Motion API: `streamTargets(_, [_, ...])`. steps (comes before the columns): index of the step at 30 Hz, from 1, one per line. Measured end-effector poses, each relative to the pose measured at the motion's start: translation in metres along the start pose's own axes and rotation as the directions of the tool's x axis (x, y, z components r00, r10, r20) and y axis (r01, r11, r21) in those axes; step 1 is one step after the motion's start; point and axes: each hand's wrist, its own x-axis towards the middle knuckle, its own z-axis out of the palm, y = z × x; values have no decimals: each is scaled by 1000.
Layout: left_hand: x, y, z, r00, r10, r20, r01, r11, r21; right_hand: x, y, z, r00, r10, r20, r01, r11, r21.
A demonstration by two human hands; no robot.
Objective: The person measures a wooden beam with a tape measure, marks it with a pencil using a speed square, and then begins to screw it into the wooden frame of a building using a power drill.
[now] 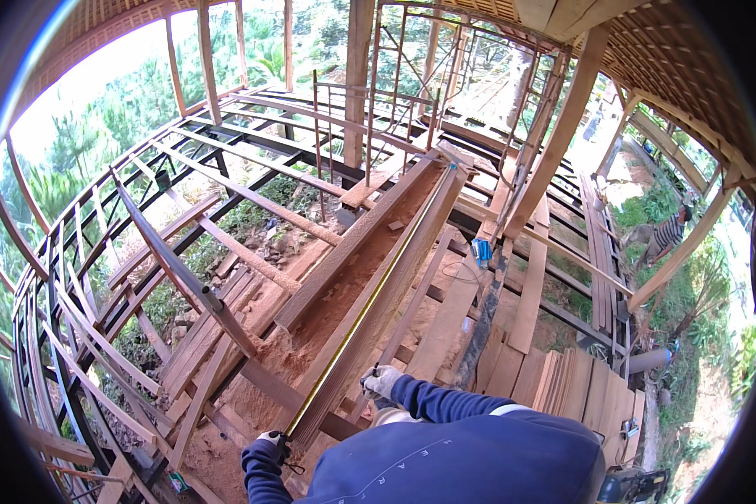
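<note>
A long yellow tape measure (pixel 357 326) lies stretched along a brown wooden beam (pixel 403 269), from near me to the beam's far end. At the near end my left hand (pixel 269 439), in a light glove, is closed on the tape; a dark cord or strap hangs beside it. My right hand (pixel 384 382), in a pale glove, is closed just right of the beam, with a small dark thing at its fingers that I cannot make out. A small blue thing (pixel 454 167) sits at the tape's far end.
Left of the beam lies another thick timber (pixel 361 239) amid sawdust. Open floor framing (pixel 227 164) with gaps spreads left and ahead. Loose planks (pixel 584 378) are stacked at right, near a blue device (pixel 481 250). Scaffolding (pixel 403 101) and posts stand ahead. Another person (pixel 668 231) is far right.
</note>
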Motion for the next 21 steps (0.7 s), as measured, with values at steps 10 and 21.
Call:
streamTargets(10, [10, -11, -2, 1000, 1, -7, -1, 1000, 14, 0, -30, 48, 967, 110, 229, -117, 993, 17])
streamTargets(21, [39, -24, 5, 993, 115, -39, -112, 991, 79, 24, -28, 76, 943, 48, 331, -26, 997, -70])
